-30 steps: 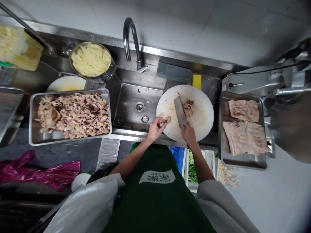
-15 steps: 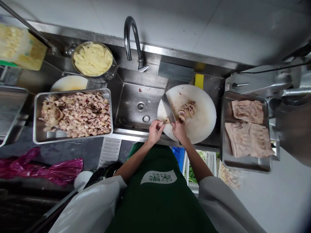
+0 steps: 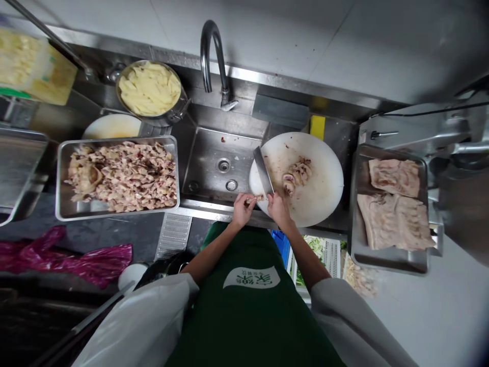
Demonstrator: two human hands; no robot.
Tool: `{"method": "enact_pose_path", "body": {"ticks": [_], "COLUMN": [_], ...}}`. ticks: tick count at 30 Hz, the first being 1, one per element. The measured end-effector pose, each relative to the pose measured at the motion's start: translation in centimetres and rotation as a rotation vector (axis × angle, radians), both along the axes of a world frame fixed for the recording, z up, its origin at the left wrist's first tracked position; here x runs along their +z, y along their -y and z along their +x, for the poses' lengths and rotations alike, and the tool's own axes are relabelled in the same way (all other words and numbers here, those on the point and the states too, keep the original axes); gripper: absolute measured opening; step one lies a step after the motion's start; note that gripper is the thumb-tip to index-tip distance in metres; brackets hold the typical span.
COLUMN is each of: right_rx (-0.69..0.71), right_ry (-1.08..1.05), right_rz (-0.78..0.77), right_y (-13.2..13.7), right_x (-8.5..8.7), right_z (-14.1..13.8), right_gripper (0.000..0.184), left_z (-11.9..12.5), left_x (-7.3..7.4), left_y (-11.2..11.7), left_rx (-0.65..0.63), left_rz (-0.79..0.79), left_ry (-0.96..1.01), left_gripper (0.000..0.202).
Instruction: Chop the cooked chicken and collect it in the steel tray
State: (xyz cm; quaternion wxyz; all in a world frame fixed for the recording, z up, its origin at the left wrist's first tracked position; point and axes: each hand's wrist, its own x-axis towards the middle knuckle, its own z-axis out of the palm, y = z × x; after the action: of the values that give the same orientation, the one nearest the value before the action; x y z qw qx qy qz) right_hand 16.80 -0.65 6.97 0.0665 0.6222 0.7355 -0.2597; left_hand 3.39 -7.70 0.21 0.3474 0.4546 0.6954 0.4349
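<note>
My right hand (image 3: 278, 210) is closed round the handle of a cleaver (image 3: 263, 169), whose wide blade points away from me over the left side of a round white cutting board (image 3: 324, 178). Just left of the blade, my left hand (image 3: 243, 208) pinches a small piece of meat (image 3: 258, 197) at the board's near left edge. Sliced cooked meat (image 3: 296, 176) lies in a short row at the board's middle, right of the cleaver, with dark scraps about it. The fingers of my right hand hide most of the cleaver's handle.
Left of the sink (image 3: 206, 158) stands a steel tray (image 3: 117, 216) of chopped meat. Behind it is a pot (image 3: 173, 114) of pale yellow slices. A curved faucet (image 3: 207, 56) rises at the back. Another tray (image 3: 387, 260), on the right, holds large meat slabs (image 3: 397, 219).
The camera view has shifted slightly. My right hand has drawn back a little from the sliced meat, still gripping the cleaver. My left hand keeps its pinch near the board's edge.
</note>
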Motion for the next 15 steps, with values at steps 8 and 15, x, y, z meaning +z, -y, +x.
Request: {"method": "enact_pose_path", "body": {"ticks": [8, 15], "right_rx": [-0.137, -0.134], "right_ry": [-0.057, 0.005], "right_rz": [0.066, 0.086], "right_y": [-3.0, -1.9], "right_x": [-0.9, 0.9], "right_z": [6.0, 6.0], "right_gripper": [0.033, 0.03], "left_z": [2.3, 1.5], "left_x": [0.3, 0.1], "left_y": [-3.6, -4.0], "left_rx": [-0.004, 0.021], "left_rz": [0.041, 0.103], "left_ry": [-0.036, -0.096], "left_gripper": [0.016, 0.022]}}
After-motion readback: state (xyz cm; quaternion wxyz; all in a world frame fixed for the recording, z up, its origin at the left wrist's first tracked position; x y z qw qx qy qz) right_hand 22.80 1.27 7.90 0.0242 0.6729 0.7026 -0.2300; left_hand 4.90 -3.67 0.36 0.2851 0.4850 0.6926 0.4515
